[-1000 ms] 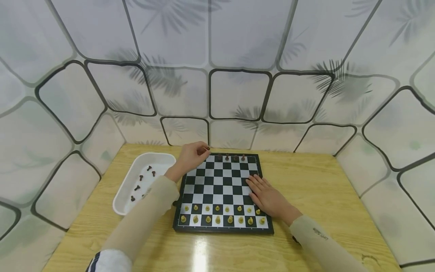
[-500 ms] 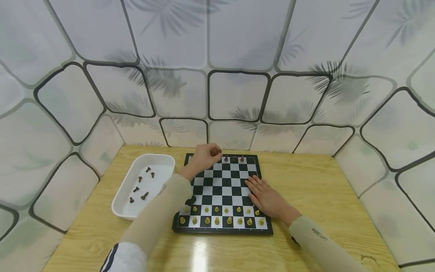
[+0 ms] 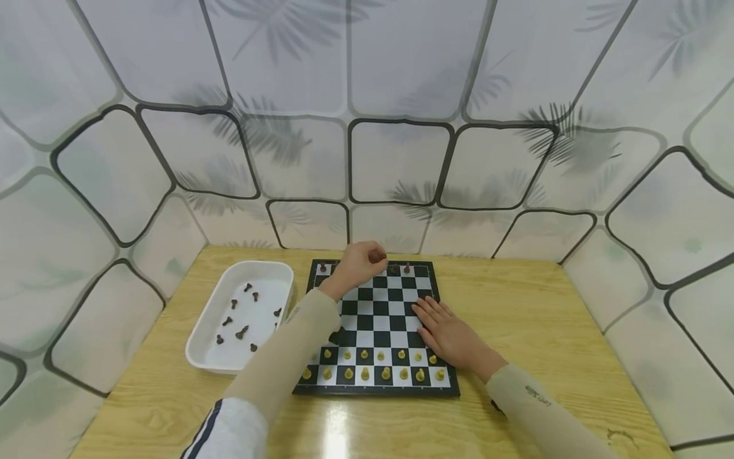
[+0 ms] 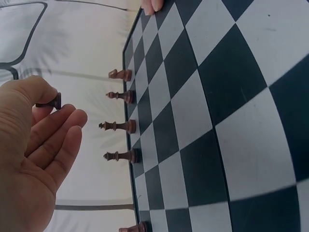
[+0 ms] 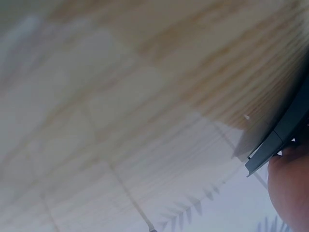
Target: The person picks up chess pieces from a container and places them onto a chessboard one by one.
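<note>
My left hand [image 3: 360,262] is over the far edge of the chessboard [image 3: 373,322]. Between thumb and fingers it pinches a small dark chess piece [image 4: 52,102]; its base shows, but the fingers hide its kind. Brown chessmen stand on the far row, among them a piece topped by a small cross [image 4: 118,125] and a crowned one [image 4: 119,155]. With fingers extended, my right hand [image 3: 453,333] rests on the board's right side. Yellow chessmen [image 3: 364,373] fill the two near rows.
Left of the board stands a white plastic tray [image 3: 197,347] with several dark chessmen [image 3: 242,332] lying in it. Everything sits on a wooden table [image 3: 516,306]. A patterned cloth wall [image 3: 401,162] rises behind and at both sides.
My left hand has moved right along the far row, still pinching the small piece. More of the tray's contents show as the forearm shifts. My right hand stays in place.
</note>
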The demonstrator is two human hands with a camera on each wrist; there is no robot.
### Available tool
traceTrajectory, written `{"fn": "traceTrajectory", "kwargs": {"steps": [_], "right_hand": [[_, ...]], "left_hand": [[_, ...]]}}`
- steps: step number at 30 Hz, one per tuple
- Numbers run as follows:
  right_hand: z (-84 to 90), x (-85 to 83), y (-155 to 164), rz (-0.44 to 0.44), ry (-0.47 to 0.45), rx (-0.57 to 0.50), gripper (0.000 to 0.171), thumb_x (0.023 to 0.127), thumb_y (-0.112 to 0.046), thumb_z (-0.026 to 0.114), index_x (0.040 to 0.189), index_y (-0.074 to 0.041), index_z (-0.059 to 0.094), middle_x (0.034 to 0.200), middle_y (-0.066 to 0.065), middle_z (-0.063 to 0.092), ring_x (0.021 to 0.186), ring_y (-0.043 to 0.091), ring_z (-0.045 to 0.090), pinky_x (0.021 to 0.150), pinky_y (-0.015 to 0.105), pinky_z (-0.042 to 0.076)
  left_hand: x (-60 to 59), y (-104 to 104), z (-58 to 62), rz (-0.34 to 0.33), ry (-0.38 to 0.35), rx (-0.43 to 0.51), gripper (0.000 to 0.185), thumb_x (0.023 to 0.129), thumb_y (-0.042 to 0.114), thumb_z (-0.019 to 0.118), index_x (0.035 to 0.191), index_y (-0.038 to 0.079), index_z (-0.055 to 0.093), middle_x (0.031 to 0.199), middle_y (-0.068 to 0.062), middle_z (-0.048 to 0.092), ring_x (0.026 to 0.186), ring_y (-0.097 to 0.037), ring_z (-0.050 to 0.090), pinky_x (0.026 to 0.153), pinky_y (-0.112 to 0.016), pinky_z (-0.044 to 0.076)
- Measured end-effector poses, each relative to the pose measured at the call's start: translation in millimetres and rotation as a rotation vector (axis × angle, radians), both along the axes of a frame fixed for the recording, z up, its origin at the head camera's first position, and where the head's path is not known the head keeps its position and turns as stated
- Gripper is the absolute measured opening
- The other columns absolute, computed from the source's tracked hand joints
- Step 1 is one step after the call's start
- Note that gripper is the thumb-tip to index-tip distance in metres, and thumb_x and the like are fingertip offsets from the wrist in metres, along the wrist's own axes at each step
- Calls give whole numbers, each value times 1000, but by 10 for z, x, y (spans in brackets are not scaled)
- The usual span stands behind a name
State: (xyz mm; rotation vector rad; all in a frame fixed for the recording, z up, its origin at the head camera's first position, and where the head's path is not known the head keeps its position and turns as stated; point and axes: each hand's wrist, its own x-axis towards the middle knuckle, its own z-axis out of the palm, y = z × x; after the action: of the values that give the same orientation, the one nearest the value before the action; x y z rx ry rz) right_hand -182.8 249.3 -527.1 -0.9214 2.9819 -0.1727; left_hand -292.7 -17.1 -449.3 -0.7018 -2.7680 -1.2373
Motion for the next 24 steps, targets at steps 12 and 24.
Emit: {"fn": "traceTrajectory", "kwargs": {"steps": [12,24], "right_hand": [[-9,2,-8,11,20,-10,58,112,-35,46,161,-4,40,168,16,40,159,38,31,128,55,30],[-12,9,-3,3,19,-10,59,112,-36,45,161,-4,41,169,16,39,160,37,30,128,56,29]], "left_hand": [[-38,261,-37,-54,54,-63,21,103,20,68,117,6,77,106,-10,78,93,-22,73,83,-37,60],[-105,508,-37,-66,6,-123,25,105,27,66,123,12,77,121,-7,78,113,-23,73,97,-40,60]]}}
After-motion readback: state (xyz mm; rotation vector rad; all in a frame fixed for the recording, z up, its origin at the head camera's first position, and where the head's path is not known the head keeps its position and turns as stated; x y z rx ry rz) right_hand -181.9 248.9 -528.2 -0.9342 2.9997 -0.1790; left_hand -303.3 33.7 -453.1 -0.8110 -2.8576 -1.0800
